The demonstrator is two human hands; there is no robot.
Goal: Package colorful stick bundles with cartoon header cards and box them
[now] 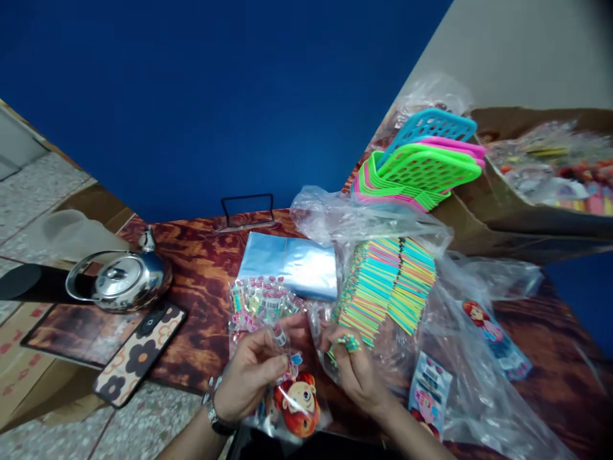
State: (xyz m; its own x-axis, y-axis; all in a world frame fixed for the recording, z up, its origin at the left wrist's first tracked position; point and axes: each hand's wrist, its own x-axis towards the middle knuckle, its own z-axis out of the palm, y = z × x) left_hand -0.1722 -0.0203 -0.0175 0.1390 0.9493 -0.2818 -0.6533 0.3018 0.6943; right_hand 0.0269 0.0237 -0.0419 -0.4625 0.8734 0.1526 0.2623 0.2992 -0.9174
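Observation:
My left hand (253, 374), with a watch at the wrist, pinches the top of a clear plastic packet (299, 406) printed with a red-haired cartoon figure. My right hand (352, 364) is closed around a small bunch of colored sticks (348, 344), their ends showing above the fingers. Just beyond the right hand, many thin multicolored sticks (378, 287) lie in rows on clear plastic. Small packets (265, 300) are piled past the left hand, in front of a stack of clear bags (290, 262).
Stacked green, pink and blue plastic baskets (421, 163) stand at the back right beside an open carton (507, 223). A metal teapot (129, 278) and a flowered phone (138, 354) sit left. Two printed packets (498, 338) lie right, on clear plastic. A black wire stand (246, 211) is at the back.

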